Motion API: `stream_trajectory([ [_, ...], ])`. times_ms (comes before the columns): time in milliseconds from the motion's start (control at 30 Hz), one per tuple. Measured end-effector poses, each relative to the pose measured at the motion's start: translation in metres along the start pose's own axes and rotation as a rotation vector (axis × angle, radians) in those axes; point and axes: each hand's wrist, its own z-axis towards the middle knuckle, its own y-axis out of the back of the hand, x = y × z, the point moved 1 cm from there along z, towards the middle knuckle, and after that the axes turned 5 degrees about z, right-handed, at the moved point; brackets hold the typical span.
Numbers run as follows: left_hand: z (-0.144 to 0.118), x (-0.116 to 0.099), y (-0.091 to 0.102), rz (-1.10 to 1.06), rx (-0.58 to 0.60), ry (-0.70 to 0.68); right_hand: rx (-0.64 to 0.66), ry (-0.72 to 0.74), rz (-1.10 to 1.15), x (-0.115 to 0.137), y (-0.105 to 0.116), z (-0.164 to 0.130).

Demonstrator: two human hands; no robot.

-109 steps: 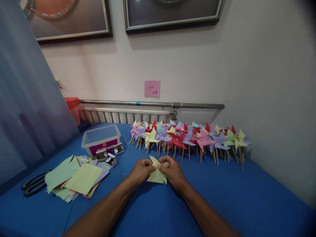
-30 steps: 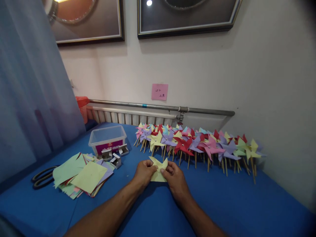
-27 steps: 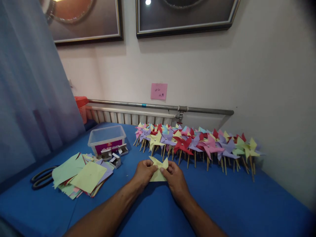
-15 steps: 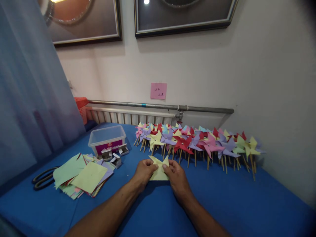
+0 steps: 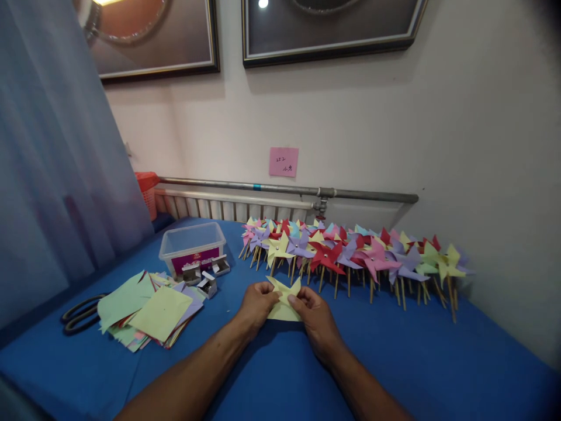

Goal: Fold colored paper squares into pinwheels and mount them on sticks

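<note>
**On the blue table: fold could slip**

I see the pinwheel row (image 5: 350, 254) close behind, easily knocked. Left hand (image 5: 256, 304) and right hand (image 5: 315, 318) both pinch the yellow paper (image 5: 283, 307) mid-table; loosen and its points could spring open.

Blue cloth-covered tabletop (image 5: 438, 356). On it: row of multicoloured paper pinwheels on wooden sticks (image 5: 350, 254) along the far wall; clear plastic tub (image 5: 191, 245); small open white cardboard boxes (image 5: 205, 278); loose stack of coloured paper squares (image 5: 149, 310); black-handled scissors (image 5: 79, 313) at left edge.
</note>
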Motion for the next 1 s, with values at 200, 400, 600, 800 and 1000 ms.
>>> stream_trajectory([
  [200,0.001,0.002,0.001,0.005,0.060,-0.014,-0.029,-0.022,0.033,-0.003,0.003,0.003],
  [400,0.002,0.007,-0.002,0.003,0.037,-0.017,-0.082,0.030,0.033,-0.009,0.000,0.007],
  [600,0.001,0.006,-0.004,-0.021,0.032,0.001,-0.148,0.067,-0.004,-0.011,-0.005,0.007],
  [800,-0.005,-0.002,-0.007,-0.051,0.025,0.042,-0.202,0.077,-0.037,-0.008,-0.011,0.005],
  [1000,-0.007,-0.004,-0.007,-0.111,0.062,0.044,-0.213,0.110,-0.092,-0.005,-0.012,0.003],
])
